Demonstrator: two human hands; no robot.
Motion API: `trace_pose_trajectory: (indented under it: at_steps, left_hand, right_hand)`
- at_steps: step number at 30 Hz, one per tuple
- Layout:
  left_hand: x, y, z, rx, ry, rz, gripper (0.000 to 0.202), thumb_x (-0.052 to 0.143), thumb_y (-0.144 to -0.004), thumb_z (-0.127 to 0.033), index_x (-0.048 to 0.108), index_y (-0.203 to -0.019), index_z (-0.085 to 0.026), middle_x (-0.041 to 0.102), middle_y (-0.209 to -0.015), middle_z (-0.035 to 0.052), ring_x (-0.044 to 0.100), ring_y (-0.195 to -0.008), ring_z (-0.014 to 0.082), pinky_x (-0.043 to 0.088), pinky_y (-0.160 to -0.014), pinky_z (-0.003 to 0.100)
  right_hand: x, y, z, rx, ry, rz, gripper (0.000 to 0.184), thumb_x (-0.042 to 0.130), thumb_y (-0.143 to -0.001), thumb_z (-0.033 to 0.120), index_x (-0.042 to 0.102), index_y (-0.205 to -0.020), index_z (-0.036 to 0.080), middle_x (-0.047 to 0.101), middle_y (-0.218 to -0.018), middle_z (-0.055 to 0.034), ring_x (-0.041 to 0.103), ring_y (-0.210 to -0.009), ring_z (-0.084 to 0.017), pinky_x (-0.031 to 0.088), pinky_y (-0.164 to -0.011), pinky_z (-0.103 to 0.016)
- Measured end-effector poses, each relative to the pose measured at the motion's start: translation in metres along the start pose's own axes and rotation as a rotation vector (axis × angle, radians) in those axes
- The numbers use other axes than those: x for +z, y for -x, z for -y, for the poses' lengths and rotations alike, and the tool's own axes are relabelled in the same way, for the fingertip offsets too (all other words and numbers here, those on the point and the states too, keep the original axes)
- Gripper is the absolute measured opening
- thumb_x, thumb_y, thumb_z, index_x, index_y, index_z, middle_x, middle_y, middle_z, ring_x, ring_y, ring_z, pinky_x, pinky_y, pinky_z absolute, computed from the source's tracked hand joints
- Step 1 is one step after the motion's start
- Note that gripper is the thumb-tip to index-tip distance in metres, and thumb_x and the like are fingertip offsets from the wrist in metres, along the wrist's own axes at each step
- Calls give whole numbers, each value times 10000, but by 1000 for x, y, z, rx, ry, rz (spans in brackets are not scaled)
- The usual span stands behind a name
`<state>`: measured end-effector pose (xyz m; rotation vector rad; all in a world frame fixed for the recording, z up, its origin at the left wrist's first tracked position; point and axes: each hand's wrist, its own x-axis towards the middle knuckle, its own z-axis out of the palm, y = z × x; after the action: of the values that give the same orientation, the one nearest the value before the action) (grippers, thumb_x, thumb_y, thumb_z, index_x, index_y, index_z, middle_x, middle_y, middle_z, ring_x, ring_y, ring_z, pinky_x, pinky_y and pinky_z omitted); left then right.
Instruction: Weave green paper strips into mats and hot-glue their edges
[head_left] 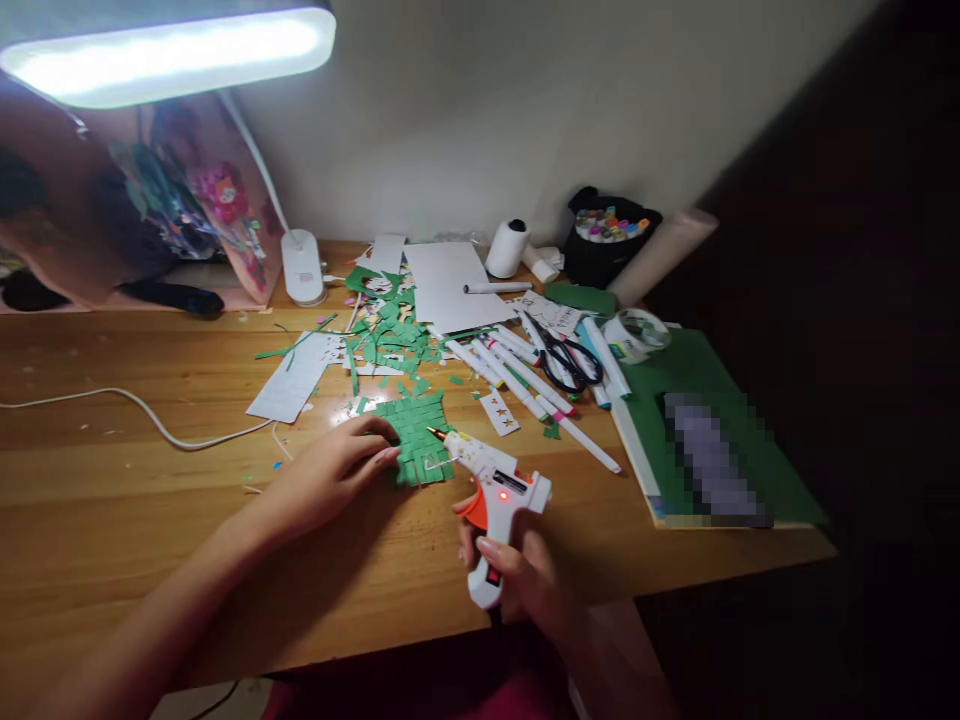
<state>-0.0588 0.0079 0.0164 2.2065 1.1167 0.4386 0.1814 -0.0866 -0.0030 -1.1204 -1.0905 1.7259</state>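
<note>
My right hand (529, 570) is wrapped round the handle of a white hot glue gun (480, 462) with an orange trigger and a lit red light. The gun's metal nozzle points left, over the right part of a woven green paper mat (416, 425) lying on the table. At the mat's left edge is my left hand (337, 465), its fingers bent and pressed together on the paper. Its thumb is partly hidden. A small clear or wire piece under the gun's front is too small to make out.
Green paper scraps (390, 330) and white sheets (446, 285) cover the table's back middle. Several markers (525, 375) lie right of them, with black-handled scissors (570, 362) on top. A green board (697, 380) is at the right. A lamp (172, 50) hangs upper left; its cord (161, 420) crosses the table.
</note>
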Motion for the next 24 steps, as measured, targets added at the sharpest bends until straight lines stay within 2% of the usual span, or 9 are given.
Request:
trace_pose_trajectory:
  at_steps: [2, 6, 10, 13, 18, 24]
  left_hand:
    - [0, 1, -2, -21, -5, -8, 294, 371, -944, -352, 624, -879, -215, 592, -1053, 45, 569, -949, 190, 461, -847, 332]
    - [10, 2, -17, -99, -110, -99, 243, 413, -917, -402, 548, -974, -209, 597, -1006, 60, 566, -923, 218, 465, -821, 375]
    - [27, 2, -32, -144, -308, -200, 377, 526, -823, -518, 493, -1035, -208, 560, -1023, 76, 554, -943, 258, 465, -804, 402]
    - [36, 0, -34, -150, -386, -240, 421, 549, -793, -538, 477, -1052, -215, 543, -1039, 76, 549, -963, 267, 464, -810, 397]
    - [34, -3, -31, -206, -431, -158, 448, 511, -801, -551, 485, -1053, -181, 545, -1042, 86, 561, -943, 259, 464, -786, 377]
    - [26, -4, -33, -211, -454, -86, 450, 472, -812, -573, 515, -1018, -176, 573, -1043, 91, 587, -913, 255, 463, -764, 370]
  right_hand:
    - [1, -1, 1, 12, -8, 13, 332, 556, -792, 402, 557, -1025, 165, 549, -708, 9, 493, -604, -122, 414, -552, -233]
    - [5, -3, 3, 38, -49, 23, 341, 591, -774, 402, 563, -1035, 185, 544, -733, 27, 495, -579, -110, 427, -554, -231]
    - [6, -9, 5, 43, -96, -93, 295, 612, -748, 457, 576, -826, 174, 550, -709, 12, 502, -577, -115, 438, -538, -232]
    - [3, -14, 5, 31, -116, -116, 308, 600, -759, 480, 564, -782, 175, 575, -734, -6, 541, -639, -129, 462, -603, -245]
    - [-2, -19, 2, 18, -157, -48, 339, 619, -734, 497, 565, -815, 173, 596, -756, -11, 572, -678, -139, 468, -636, -256]
    - [-2, -22, 1, 6, -182, -5, 310, 611, -756, 467, 572, -848, 174, 597, -764, -9, 570, -686, -135, 468, -650, -261]
